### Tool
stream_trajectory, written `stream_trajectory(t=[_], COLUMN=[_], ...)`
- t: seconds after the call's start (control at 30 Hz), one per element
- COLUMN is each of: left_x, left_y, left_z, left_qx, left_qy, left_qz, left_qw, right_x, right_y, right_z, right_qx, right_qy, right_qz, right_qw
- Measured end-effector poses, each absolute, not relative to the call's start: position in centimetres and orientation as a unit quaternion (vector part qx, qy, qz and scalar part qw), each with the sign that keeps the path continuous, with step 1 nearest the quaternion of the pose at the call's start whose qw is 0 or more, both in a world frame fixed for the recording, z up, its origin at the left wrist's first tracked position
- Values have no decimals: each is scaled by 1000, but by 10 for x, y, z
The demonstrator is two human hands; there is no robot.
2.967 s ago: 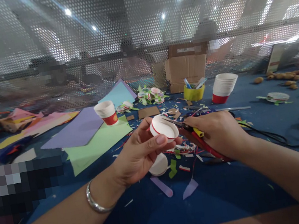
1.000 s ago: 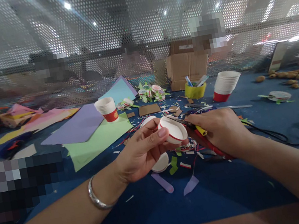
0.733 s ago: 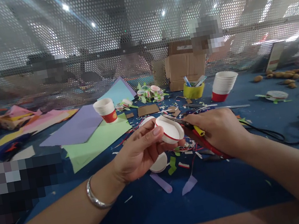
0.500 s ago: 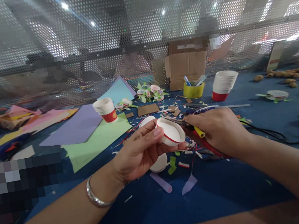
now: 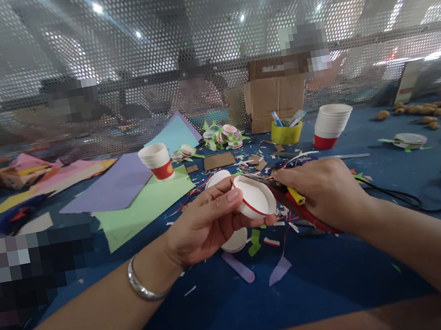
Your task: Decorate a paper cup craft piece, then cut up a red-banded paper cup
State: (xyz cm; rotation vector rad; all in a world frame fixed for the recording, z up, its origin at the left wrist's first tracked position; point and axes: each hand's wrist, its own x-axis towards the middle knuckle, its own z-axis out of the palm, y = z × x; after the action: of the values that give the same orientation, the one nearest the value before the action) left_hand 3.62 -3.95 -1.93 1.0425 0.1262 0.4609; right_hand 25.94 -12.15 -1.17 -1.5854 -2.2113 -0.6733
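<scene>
Between the thumb and fingers of my left hand [image 5: 208, 218] is a paper cup bottom [image 5: 256, 195], a shallow white piece with a red line round its rim. My right hand [image 5: 322, 187] is closed round scissors [image 5: 291, 192] with red and yellow on the handles. The scissor blades lie against the far edge of the cup bottom; whether they are parted is hard to see. Under my left hand lie white paper discs [image 5: 234, 240], partly hidden. Green paper scraps [image 5: 254, 242] and purple paper strips [image 5: 238, 267] lie just in front.
Behind are a short cup stack [image 5: 155, 161], a taller cup stack [image 5: 332, 125], a yellow pen holder [image 5: 286, 132] and a cardboard box [image 5: 276, 95]. Coloured paper sheets [image 5: 147, 212] spread to the left. Paper turtles [image 5: 224, 136] sit at the back, walnut-like brown objects [image 5: 436, 108] at right.
The cup bottom has turned slightly and shifted a little to the right in my left hand. My right hand keeps the scissors at its edge, nearly unmoved.
</scene>
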Motion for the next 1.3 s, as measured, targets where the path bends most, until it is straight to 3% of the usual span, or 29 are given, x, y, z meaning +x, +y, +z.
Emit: stream_trajectory(t=[0.73, 1.3], left_x=[36, 38], left_y=[-37, -37], left_z=[-22, -21], left_qx=[482, 459], left_qy=[45, 54], left_qz=[195, 185], left_qw=[853, 867], right_x=[257, 254], right_y=[-121, -121], right_z=[-13, -12], right_qx=[-532, -595], right_qy=[-780, -762], right_qz=[-267, -193], right_qw=[193, 168])
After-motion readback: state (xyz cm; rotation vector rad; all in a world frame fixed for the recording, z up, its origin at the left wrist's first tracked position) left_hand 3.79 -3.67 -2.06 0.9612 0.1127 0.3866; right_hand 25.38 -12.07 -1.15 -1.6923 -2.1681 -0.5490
